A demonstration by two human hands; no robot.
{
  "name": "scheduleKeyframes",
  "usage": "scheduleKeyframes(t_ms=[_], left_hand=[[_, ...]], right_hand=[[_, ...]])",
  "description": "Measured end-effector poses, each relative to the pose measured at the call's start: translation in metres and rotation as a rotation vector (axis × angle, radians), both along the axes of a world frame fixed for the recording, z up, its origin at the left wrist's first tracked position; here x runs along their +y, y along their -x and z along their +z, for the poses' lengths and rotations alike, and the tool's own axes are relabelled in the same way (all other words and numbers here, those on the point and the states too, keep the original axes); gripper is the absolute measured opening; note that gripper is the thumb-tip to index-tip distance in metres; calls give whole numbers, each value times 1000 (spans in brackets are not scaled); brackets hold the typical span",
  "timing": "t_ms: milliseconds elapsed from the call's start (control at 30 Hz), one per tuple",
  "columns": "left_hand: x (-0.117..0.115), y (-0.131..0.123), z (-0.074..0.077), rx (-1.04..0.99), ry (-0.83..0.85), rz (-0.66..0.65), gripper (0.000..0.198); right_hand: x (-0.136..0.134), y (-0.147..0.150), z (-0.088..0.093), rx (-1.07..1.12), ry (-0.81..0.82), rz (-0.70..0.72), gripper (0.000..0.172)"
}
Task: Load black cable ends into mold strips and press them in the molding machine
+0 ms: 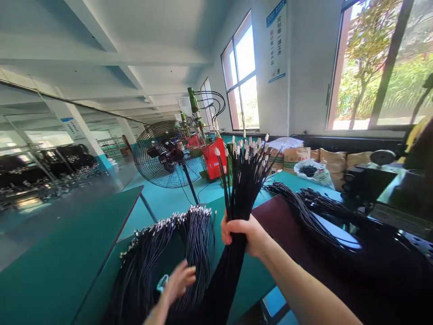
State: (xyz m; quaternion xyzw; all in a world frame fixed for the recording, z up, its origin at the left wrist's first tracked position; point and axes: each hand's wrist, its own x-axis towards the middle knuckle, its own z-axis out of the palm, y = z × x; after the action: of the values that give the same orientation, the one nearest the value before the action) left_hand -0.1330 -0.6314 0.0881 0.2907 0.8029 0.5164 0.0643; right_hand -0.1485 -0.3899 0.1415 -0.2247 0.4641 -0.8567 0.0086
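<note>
A thick bundle of black cables with pale connector tips stands upright in the centre, and my right hand is wrapped round it. My left hand is low and left of the bundle, blurred, with its fingers apart and nothing seen in them. It is over a pile of black cables with silvery ends lying on the green table. A light blue loop lies beside my left hand, on the dark cables.
A large fan and a red machine stand behind the table. More black cables lie at the right, near a dark machine. A white sack and brown bags are by the wall. Another green table is at the left.
</note>
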Motion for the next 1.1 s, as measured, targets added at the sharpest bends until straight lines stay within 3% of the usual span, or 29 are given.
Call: scheduleKeyframes(t_ms=[100,200,267,333,433,500,567,667,733,833,967,1033,1100], left_hand=[[44,18,53,-126,-135,-99,83],[112,32,103,-211,-202,-354,88],[160,31,126,-136,-171,-446,91],[198,24,137,4,-84,-386,93],[226,12,132,227,33,-247,90],[229,9,124,254,58,-212,67],[227,11,118,149,45,-207,44],[224,16,115,-78,-12,-266,35],[227,18,112,-152,-54,-315,37],[240,16,102,-182,-37,-339,39],[262,11,84,-169,5,-372,38],[268,10,78,-175,17,-379,38],[269,11,76,-185,26,-372,38]], right_hand=[[4,-23,2,58,-75,25,6],[3,-41,4,-31,-94,-126,5],[3,-47,4,-121,-76,-279,3],[4,-49,1,-144,-45,-406,5],[5,-48,-7,-86,13,-509,16],[5,-47,-14,-57,28,-567,16],[11,-47,-21,-38,-17,-579,19],[43,-51,-26,5,-55,-324,52],[78,-58,-22,50,89,-212,64],[133,-72,-9,139,357,-449,44],[171,-82,2,73,297,-784,34],[177,-80,-1,-26,312,-842,33],[181,-77,-8,-107,357,-807,34]])
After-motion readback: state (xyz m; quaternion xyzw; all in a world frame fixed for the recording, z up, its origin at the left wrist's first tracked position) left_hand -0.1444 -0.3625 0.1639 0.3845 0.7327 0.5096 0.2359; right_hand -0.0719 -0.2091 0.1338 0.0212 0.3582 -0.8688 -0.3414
